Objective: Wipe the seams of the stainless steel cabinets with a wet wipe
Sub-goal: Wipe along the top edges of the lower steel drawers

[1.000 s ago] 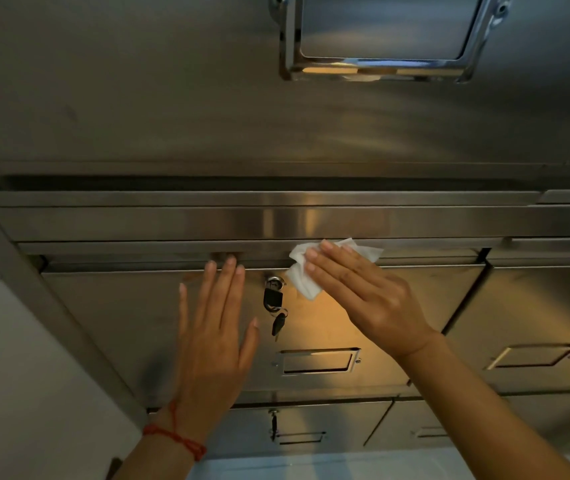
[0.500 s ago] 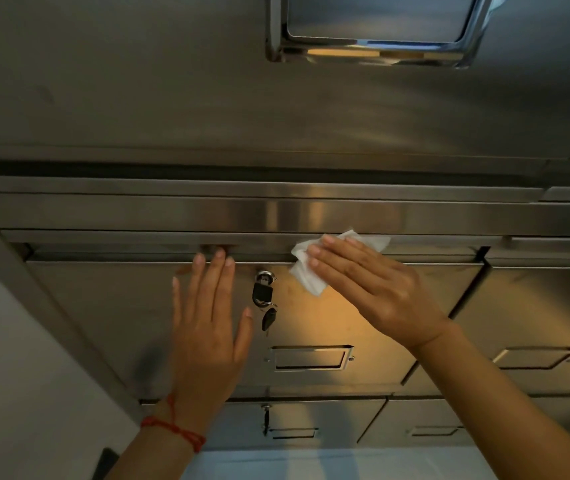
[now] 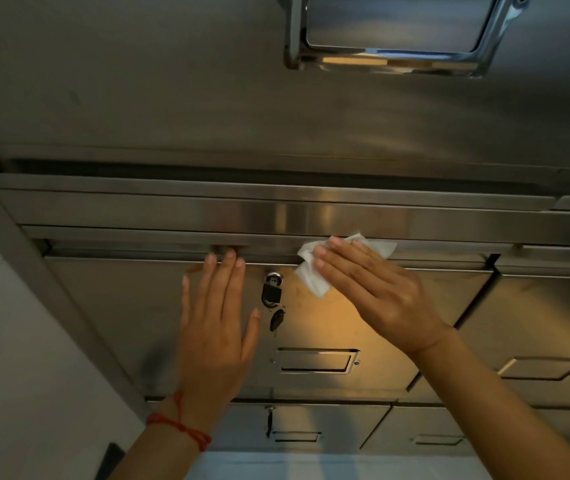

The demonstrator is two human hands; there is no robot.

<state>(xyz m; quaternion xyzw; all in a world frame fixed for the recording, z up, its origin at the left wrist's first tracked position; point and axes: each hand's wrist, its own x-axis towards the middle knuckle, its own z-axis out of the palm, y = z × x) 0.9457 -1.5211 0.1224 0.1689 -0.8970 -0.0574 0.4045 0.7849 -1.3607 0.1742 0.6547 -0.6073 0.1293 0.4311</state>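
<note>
Bracing flat on the drawer front [image 3: 138, 306], the left hand [image 3: 216, 336] lies with straight fingers, holding nothing, fingertips at the seam [image 3: 138, 252]. Keys [image 3: 273, 299] hang from the lock just right. The right hand [image 3: 377, 292] presses the wet wipe [image 3: 311, 278] against that seam with flat fingers, mid-run. Task looks partway: seams further right and lower drawers probably remain. Wipe is white, crumpled, partly under the fingers.
</note>
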